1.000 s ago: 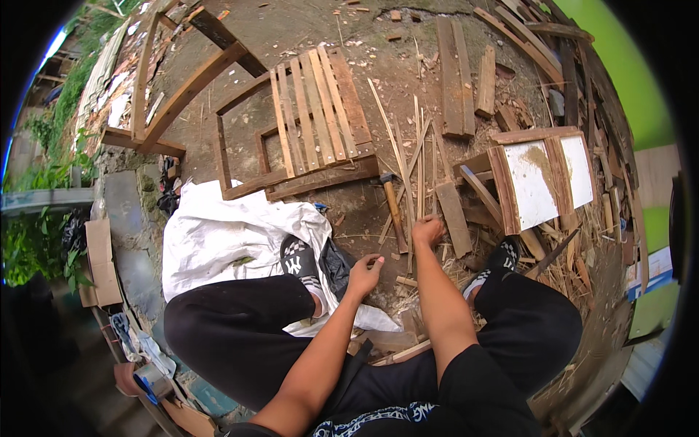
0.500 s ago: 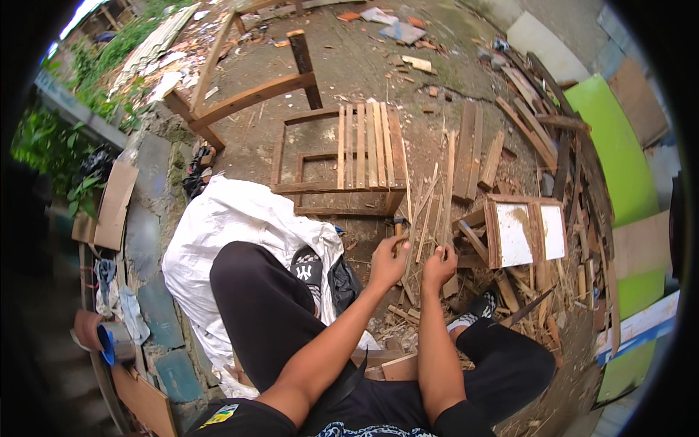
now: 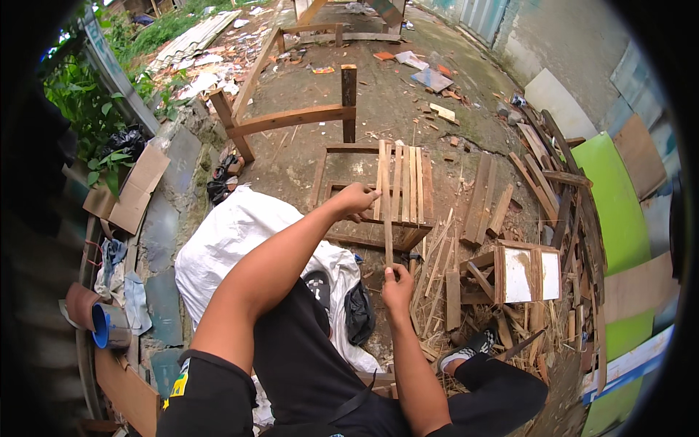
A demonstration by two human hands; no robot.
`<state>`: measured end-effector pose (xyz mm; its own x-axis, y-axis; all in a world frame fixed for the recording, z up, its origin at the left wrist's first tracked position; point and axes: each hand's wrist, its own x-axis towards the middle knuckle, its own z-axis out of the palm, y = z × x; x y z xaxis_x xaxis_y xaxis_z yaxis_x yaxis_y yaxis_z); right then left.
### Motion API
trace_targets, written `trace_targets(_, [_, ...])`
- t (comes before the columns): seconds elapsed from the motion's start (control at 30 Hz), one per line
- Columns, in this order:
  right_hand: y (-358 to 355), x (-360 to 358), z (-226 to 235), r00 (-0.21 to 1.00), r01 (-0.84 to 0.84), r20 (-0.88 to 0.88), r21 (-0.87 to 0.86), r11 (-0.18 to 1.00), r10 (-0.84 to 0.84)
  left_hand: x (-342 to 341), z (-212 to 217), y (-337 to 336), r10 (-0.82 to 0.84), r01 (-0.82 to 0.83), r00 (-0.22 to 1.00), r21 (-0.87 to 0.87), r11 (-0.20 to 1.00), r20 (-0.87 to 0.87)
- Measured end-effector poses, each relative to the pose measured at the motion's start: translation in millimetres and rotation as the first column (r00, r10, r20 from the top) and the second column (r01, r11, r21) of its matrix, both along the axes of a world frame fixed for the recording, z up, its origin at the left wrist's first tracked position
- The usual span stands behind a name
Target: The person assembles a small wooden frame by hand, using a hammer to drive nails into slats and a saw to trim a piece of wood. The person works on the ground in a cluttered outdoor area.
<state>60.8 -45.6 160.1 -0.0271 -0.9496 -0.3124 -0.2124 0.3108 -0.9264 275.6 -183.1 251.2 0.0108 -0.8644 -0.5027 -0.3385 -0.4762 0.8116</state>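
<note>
A long thin wooden slat (image 3: 386, 211) runs upright in the middle of the view, over a slatted wooden frame (image 3: 405, 189) lying on the ground. My left hand (image 3: 357, 199) reaches far forward and grips the slat near its upper part. My right hand (image 3: 397, 282) pinches the slat's lower end, close to my body. I am seated low, with black trousers and black shoes (image 3: 466, 351) visible below.
A white sack (image 3: 233, 240) lies at my left. Loose planks and sticks (image 3: 502, 291) are piled at the right, with a framed white panel (image 3: 526, 274). A bare wooden frame (image 3: 291, 116) stands ahead. Green board (image 3: 611, 197) leans at the right; cardboard (image 3: 127, 189) lies far left.
Both hands were close together low by the stick pile. Now my left arm has stretched forward and the slat is held up between both hands. The view tilted further forward.
</note>
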Motion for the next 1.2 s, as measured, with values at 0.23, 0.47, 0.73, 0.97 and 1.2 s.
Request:
trace_targets(0.23, [-23.1,42.5,-14.3,0.99,0.016,-0.136,-0.146,0.989,-0.036,2.3,-49.9,-42.8,0.194,-0.2,0.954,-0.003,0.98,-0.227])
trace_targets(0.47, [-24.7,75.9,15.4,0.98,-0.041,-0.199,-0.165,0.986,0.007,36.8,-95.0,-66.4,0.233,-0.227,0.956,0.051,0.973,-0.178])
trace_targets(0.73, [-45.0,80.2,-17.3,0.968,-0.034,-0.25,-0.261,0.965,-0.033,33.1,-100.8,-85.5,0.182,-0.176,0.979,0.066,0.982,-0.089])
trace_targets(0.97, [-42.6,81.2,-20.9,0.972,0.009,-0.224,-0.263,0.965,-0.07,38.8,-95.9,-97.9,0.056,-0.042,0.994,0.142,0.989,-0.091])
trace_targets(1.2, [-34.0,86.2,-19.1,0.968,0.009,-0.239,-0.283,0.959,-0.08,51.0,-102.9,-98.5,-0.055,0.077,0.989,0.158,0.984,-0.14])
